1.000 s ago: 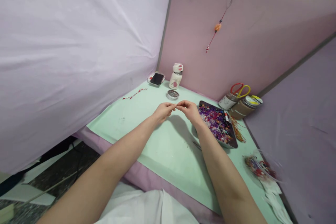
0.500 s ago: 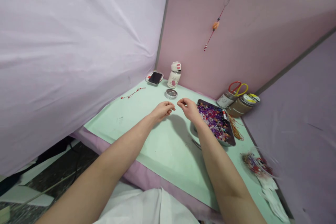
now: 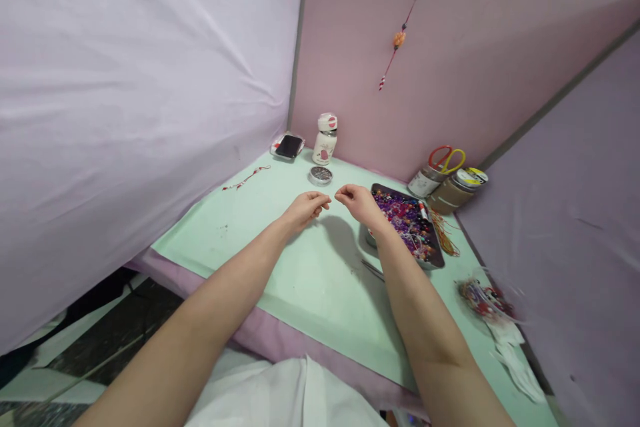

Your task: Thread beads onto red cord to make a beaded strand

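Observation:
My left hand (image 3: 303, 207) and my right hand (image 3: 359, 203) hover close together over the pale green table (image 3: 260, 227), each with fingertips pinched. What they pinch is too small to make out. A small gap separates the two hands. Just right of my right hand lies a dark metal tray (image 3: 434, 260) filled with purple and mixed-colour beads. A small round tin (image 3: 321, 175) sits just beyond my hands.
At the back stand a white bottle (image 3: 325, 139) and a phone (image 3: 289, 145). A beaded strand (image 3: 246, 178) lies at the left. Cans with scissors (image 3: 446, 159) and tape rolls (image 3: 471, 178) sit at the right. A bag of beads (image 3: 484, 300) lies near paper scraps. A beaded ornament (image 3: 399, 39) hangs on the wall.
My hands, touching fingertip to fingertip a second ago, have drawn slightly apart. The view has shifted a little, so everything sits lower left in the picture.

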Action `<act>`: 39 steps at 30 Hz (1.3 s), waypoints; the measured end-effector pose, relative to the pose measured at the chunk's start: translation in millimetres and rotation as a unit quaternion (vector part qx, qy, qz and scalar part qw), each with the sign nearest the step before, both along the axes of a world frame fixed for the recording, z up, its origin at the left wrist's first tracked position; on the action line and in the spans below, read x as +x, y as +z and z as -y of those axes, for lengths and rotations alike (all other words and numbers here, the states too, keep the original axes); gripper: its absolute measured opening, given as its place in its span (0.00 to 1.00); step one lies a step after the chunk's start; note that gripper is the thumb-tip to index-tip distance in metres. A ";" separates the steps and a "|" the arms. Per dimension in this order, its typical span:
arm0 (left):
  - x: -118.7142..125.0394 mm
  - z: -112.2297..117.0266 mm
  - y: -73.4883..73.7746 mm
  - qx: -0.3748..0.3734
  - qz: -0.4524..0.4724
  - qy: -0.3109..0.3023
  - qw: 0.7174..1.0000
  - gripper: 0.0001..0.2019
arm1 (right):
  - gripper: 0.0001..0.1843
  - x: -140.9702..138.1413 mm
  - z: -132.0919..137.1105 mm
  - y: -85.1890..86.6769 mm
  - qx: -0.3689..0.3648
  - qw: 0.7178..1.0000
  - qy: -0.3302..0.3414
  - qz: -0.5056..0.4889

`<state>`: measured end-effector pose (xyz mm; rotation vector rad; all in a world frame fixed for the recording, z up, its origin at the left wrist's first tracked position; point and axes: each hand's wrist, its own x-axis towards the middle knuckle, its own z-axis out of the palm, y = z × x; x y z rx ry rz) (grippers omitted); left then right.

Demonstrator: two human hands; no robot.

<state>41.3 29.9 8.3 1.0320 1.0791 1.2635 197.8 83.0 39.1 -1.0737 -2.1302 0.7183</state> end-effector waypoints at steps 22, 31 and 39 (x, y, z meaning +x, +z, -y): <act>0.5 -1.1 4.7 -0.012 -0.034 0.083 0.996 0.13 | 0.09 83.0 -26.0 21.8 -0.027 0.907 -0.174 0.384; 1.0 -1.1 4.8 -0.019 -0.032 0.088 0.995 0.11 | 0.18 75.5 -31.4 2.5 -0.068 0.886 -0.192 0.417; 1.2 -0.3 6.4 -0.019 -0.029 0.088 0.995 0.11 | 0.16 75.1 -35.5 -6.3 -0.066 0.882 -0.177 0.432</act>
